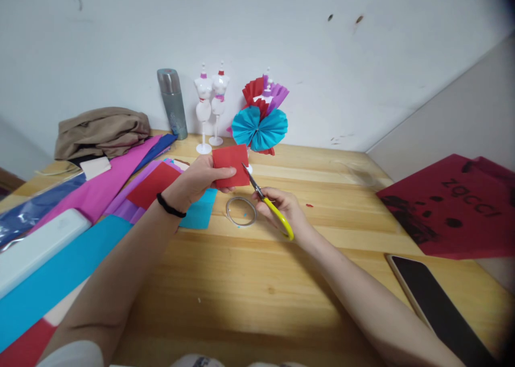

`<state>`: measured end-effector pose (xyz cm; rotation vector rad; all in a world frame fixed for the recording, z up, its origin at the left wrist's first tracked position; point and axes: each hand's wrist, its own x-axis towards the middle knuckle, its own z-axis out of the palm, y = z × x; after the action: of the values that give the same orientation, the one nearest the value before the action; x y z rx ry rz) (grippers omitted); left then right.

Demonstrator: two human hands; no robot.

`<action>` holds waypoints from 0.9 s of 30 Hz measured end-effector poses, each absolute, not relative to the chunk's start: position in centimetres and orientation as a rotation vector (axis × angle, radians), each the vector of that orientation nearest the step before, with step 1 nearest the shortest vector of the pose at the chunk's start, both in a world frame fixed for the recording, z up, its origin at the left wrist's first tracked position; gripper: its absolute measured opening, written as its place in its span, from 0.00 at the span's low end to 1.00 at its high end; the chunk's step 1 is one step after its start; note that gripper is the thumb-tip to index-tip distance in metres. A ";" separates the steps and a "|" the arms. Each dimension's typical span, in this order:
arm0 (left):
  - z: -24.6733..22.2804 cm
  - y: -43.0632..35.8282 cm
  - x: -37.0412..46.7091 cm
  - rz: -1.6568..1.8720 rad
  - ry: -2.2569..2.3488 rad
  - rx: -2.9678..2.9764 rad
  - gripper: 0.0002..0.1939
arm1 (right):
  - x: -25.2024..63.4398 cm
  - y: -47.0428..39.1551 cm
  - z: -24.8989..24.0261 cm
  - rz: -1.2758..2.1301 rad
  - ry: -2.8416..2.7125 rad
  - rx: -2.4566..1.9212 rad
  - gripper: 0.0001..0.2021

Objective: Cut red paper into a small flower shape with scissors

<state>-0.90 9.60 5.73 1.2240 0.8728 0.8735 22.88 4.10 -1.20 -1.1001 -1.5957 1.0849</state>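
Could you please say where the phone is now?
In the head view, the phone lies at lower right on the table, beside the right forearm.

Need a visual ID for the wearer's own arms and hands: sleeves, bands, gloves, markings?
Both hands are bare, with no gloves. The left hand has a thin black band around its wrist. The right hand has no band or watch visible. Forearms are uncovered; a whitish sleeve edge shows low by the left arm.
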 end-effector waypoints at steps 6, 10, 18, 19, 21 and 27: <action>5.7 10.1 -1.0 0.883 0.853 1.199 0.30 | 22.8 4.0 -1.2 1.081 -1.615 -1.114 0.25; 5.3 10.4 -1.0 0.935 0.838 1.181 0.30 | 22.7 3.9 -1.0 1.089 -1.613 -1.133 0.25; 5.3 9.9 -0.4 0.994 0.810 1.113 0.30 | 22.2 3.4 0.3 1.160 -1.577 -1.141 0.25; 5.3 10.0 -0.4 0.991 0.808 1.118 0.30 | 22.2 3.2 0.5 1.180 -1.575 -1.140 0.25; 5.3 10.1 -0.6 0.984 0.826 1.144 0.29 | 22.0 3.0 0.9 1.207 -1.579 -1.132 0.26; 5.2 10.5 -1.5 0.952 0.834 1.235 0.26 | 21.9 2.8 1.0 1.224 -1.615 -1.088 0.28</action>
<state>-1.52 10.51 5.21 1.2353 0.8343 0.9522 21.91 2.77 1.04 -1.0878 -1.6150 1.2243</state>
